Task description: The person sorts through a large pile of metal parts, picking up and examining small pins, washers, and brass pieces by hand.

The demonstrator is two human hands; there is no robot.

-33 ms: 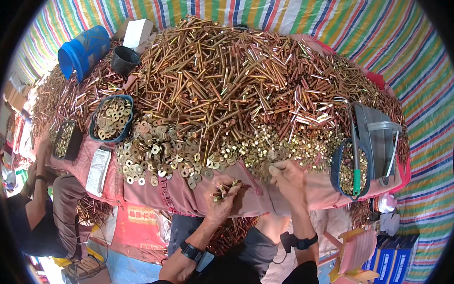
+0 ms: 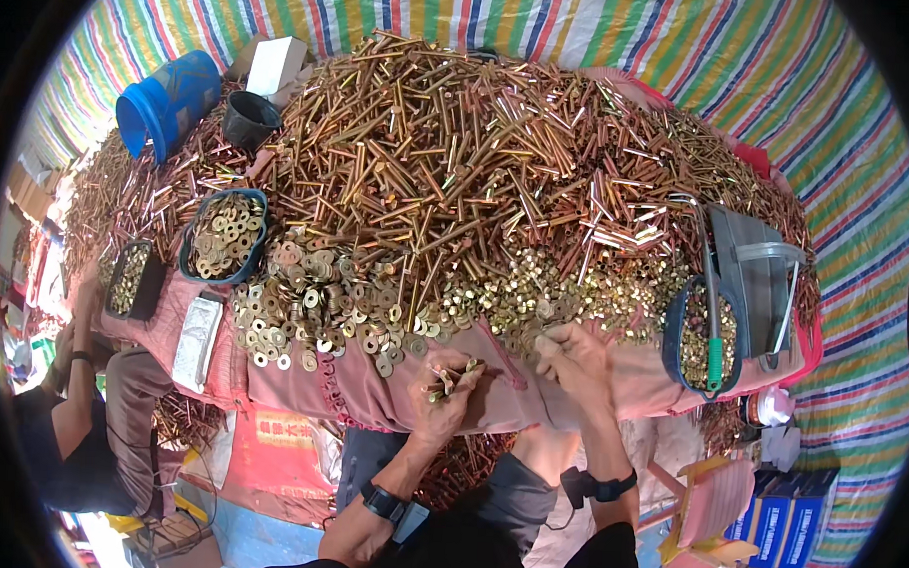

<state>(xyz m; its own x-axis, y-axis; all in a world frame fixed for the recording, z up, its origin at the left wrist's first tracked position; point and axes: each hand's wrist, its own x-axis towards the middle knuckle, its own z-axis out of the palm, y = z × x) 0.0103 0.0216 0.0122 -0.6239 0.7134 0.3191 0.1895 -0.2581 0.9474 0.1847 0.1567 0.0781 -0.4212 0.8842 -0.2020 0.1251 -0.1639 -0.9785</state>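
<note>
My left hand (image 2: 438,402) is closed around a few bolts (image 2: 455,374), whose ends stick out between thumb and fingers, above the pink cloth (image 2: 371,393) at the near edge of the work surface. To its right, my right hand (image 2: 575,360) has its fingers bent and drawn together beside the brass-coloured nuts (image 2: 534,292); whatever they hold, if anything, is too small to make out. Flat round washers (image 2: 319,294) lie in a heap to the left of the nuts. A big mound of long bolts (image 2: 449,144) rises behind both.
At left are a blue tub of washers (image 2: 224,238), a dark tray of nuts (image 2: 129,281), a blue bucket (image 2: 170,104) and a black pot (image 2: 250,120). At right stand a nut-filled basin (image 2: 685,342), a green-handled tool (image 2: 714,358) and a grey bin (image 2: 750,279). A co-worker's arm (image 2: 74,371) reaches in at far left.
My right hand has shifted very slightly left and nearer to me, away from the nuts. My left hand stays in place with the bolts.
</note>
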